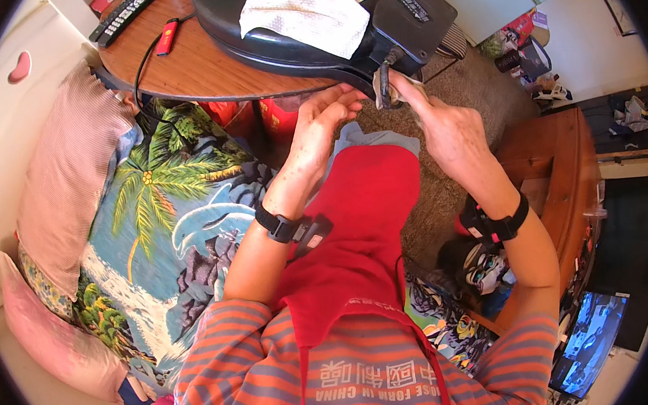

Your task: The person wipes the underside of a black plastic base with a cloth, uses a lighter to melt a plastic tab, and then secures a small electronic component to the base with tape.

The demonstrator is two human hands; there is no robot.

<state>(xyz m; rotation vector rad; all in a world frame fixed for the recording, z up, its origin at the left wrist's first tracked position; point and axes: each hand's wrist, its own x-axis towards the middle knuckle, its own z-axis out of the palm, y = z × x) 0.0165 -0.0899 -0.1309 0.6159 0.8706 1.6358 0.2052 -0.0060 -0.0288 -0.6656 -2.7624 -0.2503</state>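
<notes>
On the table (184, 70), the appliance (281, 50) looks heavy, stiff and slick, likely best gripped by its rim; at the table's near edge, the right hand (452, 135) seemingly pinches a soft cloth (378, 93), while the left hand (321, 123) curls loosely, any hold unclear.

The right hand (451, 128) held a pale cloth (379, 99) by the black box (414, 16) on a round black machine (222, 24). The left hand (325, 119), fingers bent, was close by — near the edge of the brown table (200, 79). A white paper towel (305, 13) lay on the machine — and a black remote (127, 16) lay on the table. A palm tree cover (150, 216) lay nearby.
</notes>
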